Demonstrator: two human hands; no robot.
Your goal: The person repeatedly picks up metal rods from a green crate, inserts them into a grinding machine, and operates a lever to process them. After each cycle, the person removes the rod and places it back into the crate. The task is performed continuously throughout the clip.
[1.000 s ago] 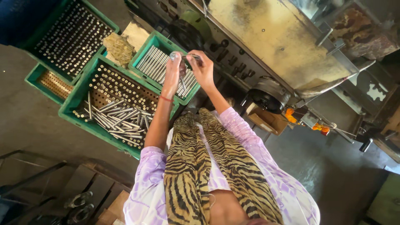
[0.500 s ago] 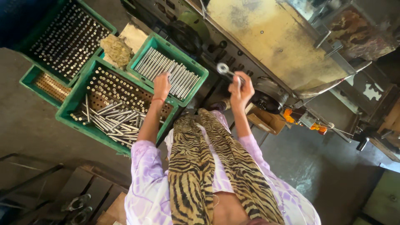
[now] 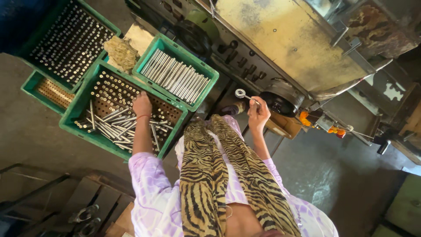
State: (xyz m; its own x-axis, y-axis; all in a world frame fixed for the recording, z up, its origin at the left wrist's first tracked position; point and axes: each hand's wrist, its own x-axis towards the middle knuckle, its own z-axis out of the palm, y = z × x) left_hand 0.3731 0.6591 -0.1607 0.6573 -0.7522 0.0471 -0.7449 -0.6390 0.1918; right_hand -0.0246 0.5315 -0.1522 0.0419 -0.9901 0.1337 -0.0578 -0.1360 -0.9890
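My left hand (image 3: 142,104) reaches down into a green crate (image 3: 79,109) holding loose metal rods (image 3: 115,123) over rows of upright ones. Its fingers are among the rods, and their grip is hidden. My right hand (image 3: 258,115) is raised to the right, in front of the machine, pinching a small metal pin with a ring end (image 3: 240,93). A second green crate (image 3: 206,74) holds neatly laid metal rods (image 3: 177,79) and lies between the two hands, further away.
A large worn yellow-topped machine (image 3: 289,44) stands ahead and to the right. Two more green crates of parts (image 3: 66,39) (image 3: 37,83) stand at far left, with a wad of fibre (image 3: 120,52) beside them. A tiger-striped scarf (image 3: 219,175) hangs down my front.
Both hands were together over the crate of laid rods. My right hand has moved right with the ring-ended pin, and my left hand has dropped into the crate of loose rods.
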